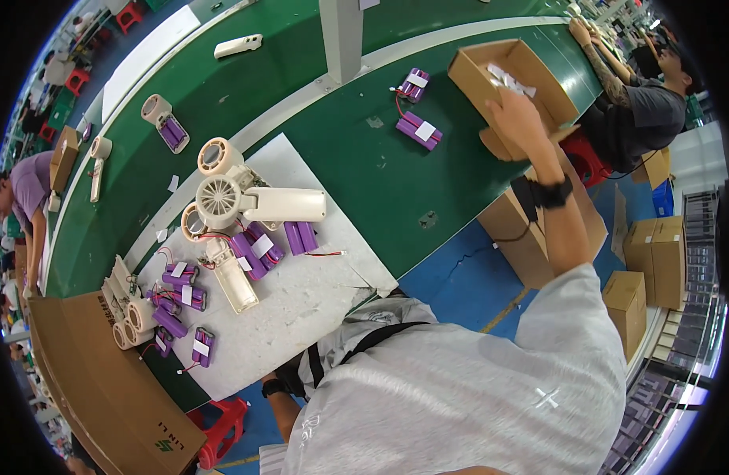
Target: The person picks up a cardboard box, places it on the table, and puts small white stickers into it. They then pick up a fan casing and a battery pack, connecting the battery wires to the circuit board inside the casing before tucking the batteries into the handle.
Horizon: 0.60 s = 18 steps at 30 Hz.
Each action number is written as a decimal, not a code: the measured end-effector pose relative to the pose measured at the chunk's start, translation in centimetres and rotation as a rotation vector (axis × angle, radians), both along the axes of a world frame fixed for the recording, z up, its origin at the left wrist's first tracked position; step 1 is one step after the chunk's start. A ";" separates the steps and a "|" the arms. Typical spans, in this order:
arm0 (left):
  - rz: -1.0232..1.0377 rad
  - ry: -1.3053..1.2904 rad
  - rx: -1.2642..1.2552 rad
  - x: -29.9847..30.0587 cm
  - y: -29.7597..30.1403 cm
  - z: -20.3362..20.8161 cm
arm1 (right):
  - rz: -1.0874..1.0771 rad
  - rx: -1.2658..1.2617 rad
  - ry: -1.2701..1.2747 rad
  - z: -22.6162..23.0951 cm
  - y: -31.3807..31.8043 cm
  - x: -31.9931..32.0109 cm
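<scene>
The person's right hand (516, 120) reaches over an open cardboard box (471, 85), its fingers at some white slips (509, 81) inside; from where I stand I cannot tell whether they pinch one or merely touch. A black band (550, 194) circles that wrist. The left hand is out of sight beside the near edge of the table, so I cannot tell how it is held; only its forearm (286, 415) shows. Just left of the right hand, two purple battery packs (419, 131) lie on the green tabletop (364, 186). Beneath the reaching arm, a larger carton (516, 244) stands over the blue floor (440, 283), where a yellow line (503, 313) runs. Farther left of that hand, and ahead of the left forearm, a pale board (309, 297) with a worn, marked face bears a cream fan (285, 204) and more purple packs. A tall brown carton (103, 380) flanks the board, near a red stool (222, 431) left of the left forearm. Beyond the right hand, a co-worker in a dark shirt (653, 119) sits at the table; stacked boxes (653, 257) stand to its right, by barred windows (657, 372). Across the table, far left of both hands, another person in purple (36, 186) bends forward, with red stools (129, 16) farther off.
</scene>
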<state>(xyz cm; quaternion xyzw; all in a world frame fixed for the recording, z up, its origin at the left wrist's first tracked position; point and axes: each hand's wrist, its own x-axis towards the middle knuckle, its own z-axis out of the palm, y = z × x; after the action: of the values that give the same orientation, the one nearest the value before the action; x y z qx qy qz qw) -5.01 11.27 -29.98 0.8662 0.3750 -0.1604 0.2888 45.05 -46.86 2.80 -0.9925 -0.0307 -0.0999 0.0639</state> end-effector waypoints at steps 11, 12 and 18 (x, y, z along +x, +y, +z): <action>-0.137 0.039 0.025 0.6 1.3 -0.5 | 0.292 0.071 0.041 -0.5 10.2 -0.2; -0.157 0.046 0.019 1.5 1.6 -0.7 | 0.293 0.075 0.062 -0.5 10.5 -0.9; -0.216 0.090 0.013 1.9 2.4 -1.1 | 0.240 0.145 0.180 1.0 15.1 -4.0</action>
<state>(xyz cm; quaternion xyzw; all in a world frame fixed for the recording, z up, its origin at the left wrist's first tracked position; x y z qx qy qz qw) -3.10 13.67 -31.08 0.8953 0.2930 -0.2268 0.2471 41.02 -31.78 3.83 -0.9794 -0.1360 -0.0042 0.1492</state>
